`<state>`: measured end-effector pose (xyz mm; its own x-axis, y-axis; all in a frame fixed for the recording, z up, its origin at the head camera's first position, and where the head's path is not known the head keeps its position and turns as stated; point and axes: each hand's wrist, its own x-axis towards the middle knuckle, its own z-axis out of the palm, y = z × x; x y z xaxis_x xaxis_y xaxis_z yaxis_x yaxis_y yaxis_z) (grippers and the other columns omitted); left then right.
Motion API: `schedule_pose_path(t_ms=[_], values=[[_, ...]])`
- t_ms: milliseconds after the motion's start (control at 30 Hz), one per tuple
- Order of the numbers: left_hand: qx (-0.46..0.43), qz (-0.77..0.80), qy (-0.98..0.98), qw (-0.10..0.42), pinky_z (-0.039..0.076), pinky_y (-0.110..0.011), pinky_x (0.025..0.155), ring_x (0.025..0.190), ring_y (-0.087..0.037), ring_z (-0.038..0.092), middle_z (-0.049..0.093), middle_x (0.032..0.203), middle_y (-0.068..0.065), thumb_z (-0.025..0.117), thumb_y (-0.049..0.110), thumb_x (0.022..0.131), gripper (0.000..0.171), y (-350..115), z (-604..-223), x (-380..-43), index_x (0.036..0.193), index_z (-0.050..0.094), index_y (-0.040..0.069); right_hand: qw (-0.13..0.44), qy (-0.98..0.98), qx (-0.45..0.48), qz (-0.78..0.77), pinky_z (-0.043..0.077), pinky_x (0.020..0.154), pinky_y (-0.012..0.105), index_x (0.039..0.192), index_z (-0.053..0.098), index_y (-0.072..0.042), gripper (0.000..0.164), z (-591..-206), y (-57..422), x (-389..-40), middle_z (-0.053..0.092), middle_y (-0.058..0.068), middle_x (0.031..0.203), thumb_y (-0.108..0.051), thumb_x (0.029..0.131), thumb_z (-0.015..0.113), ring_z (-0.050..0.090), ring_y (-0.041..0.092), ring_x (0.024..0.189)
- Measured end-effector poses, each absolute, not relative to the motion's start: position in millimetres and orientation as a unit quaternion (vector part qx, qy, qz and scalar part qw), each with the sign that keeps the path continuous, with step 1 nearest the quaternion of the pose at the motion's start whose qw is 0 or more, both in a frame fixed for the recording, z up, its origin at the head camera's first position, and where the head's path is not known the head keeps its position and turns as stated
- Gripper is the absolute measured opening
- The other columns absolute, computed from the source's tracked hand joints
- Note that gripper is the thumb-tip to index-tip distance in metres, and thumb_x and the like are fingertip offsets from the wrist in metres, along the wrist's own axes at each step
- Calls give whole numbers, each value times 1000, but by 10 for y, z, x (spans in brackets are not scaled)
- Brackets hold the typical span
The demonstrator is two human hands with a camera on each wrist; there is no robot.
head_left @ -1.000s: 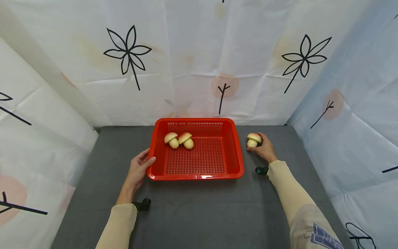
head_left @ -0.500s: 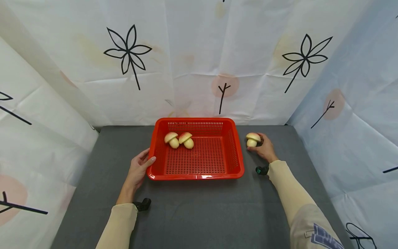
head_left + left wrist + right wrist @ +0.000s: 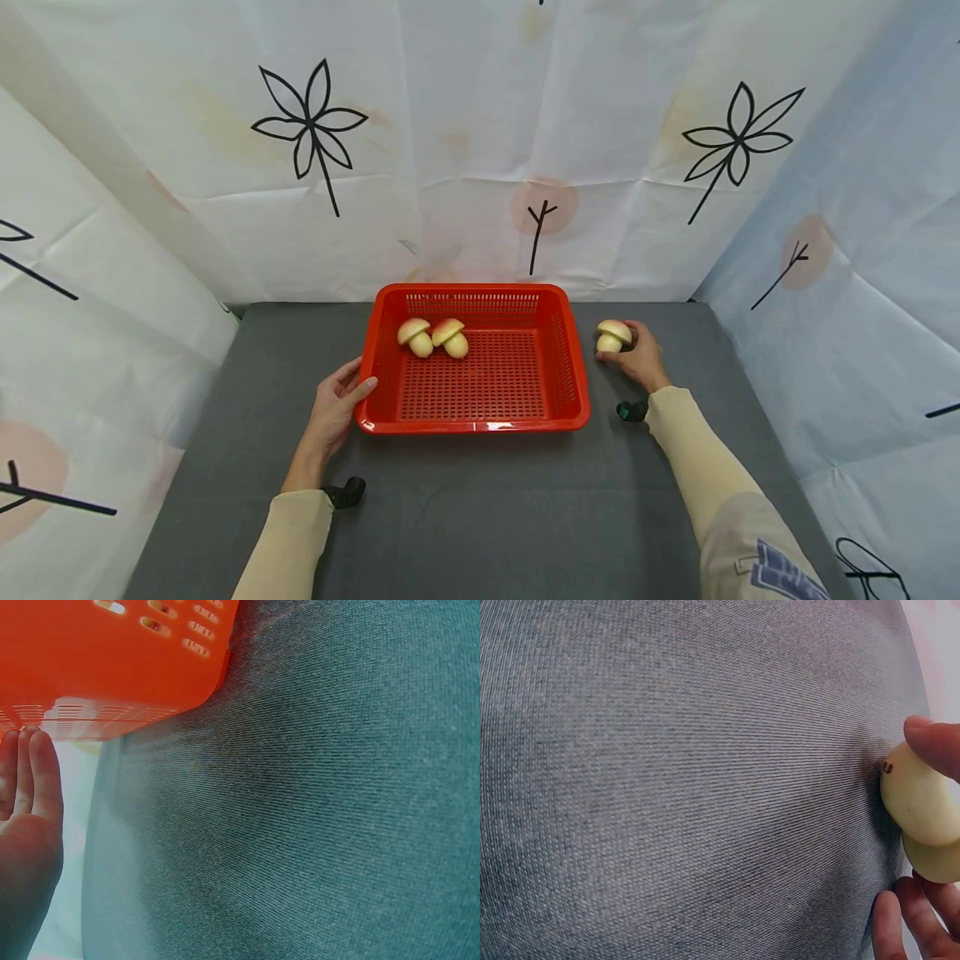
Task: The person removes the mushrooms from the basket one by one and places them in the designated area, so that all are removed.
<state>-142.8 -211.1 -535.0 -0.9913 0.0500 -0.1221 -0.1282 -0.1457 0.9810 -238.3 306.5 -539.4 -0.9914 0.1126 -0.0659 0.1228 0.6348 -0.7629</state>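
A red perforated plastic basket (image 3: 472, 427) stands on the grey table, with two toy mushrooms lying in its left back part: one mushroom (image 3: 416, 336) by the left wall, the other mushroom (image 3: 452, 337) beside it. My left hand (image 3: 333, 408) holds the basket's left side, thumb on the rim and fingers along the outer wall. In the left wrist view its straight fingers (image 3: 46, 776) touch the basket wall. To the right of the basket, my right hand (image 3: 637, 358) holds a third mushroom (image 3: 613, 335), cap up, between thumb and fingers. Its pale stem (image 3: 915, 795) faces the right wrist camera.
Grey cloth covers the table (image 3: 480, 517). A white patterned curtain (image 3: 465, 150) hangs right behind its back edge, and more curtain closes off both sides. A small black device sits at each wrist.
The mushroom in my right hand has shifted very slightly between the fingers. Both hands and the basket keep their places.
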Motion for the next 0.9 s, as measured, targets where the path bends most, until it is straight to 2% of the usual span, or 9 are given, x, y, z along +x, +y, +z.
schedule_pose_path(t_ms=[300, 533, 900], values=[[-32, 757, 650, 56, 48, -34, 104, 131, -24, 52, 41, 151, -26, 63, 7, 101, 63, -2113, -5367, -1430, 155, 33, -4, 17, 911, 59, -409, 35, 110, 59, 155, 31, 3, 92, -5401, 3071, -2381, 43, 32, 146, -15, 83, 85, 44, 46, 128], [-31, 754, 654, 48, 51, -29, 99, 122, -14, 58, 44, 148, -25, 65, 8, 100, 64, -2111, -5367, -1422, 154, 34, -4, 17, 911, 60, -407, 36, 109, 58, 155, 31, 4, 93, -5388, 3061, -2378, 44, 32, 145, -16, 83, 86, 45, 46, 128], [-27, 753, 656, 43, 53, -24, 95, 118, -8, 59, 45, 148, -24, 65, 9, 100, 64, -2116, -5374, -1428, 154, 34, -5, 23, 910, 56, -409, 38, 107, 59, 156, 31, 1, 94, -5374, 3059, -2392, 45, 31, 144, -18, 82, 86, 47, 46, 126]])
